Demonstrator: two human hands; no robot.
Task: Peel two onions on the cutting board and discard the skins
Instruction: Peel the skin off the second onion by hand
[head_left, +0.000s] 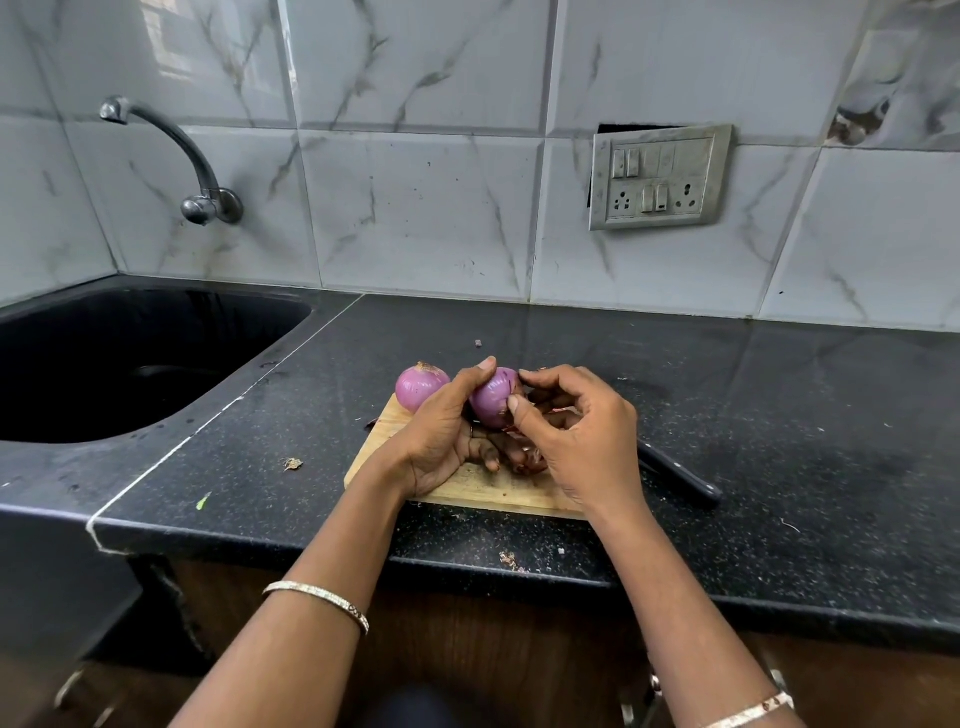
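A wooden cutting board lies on the black counter. One purple onion rests at the board's far left corner, a bit of dry skin on its top. My left hand holds a second purple onion above the board, thumb over its top. My right hand pinches at that onion's right side with thumb and fingertips. Reddish skin pieces lie on the board under my hands, partly hidden.
A black-handled knife lies on the counter just right of the board. The black sink with a wall tap sits to the left. Small skin scraps dot the counter. A socket panel is on the tiled wall.
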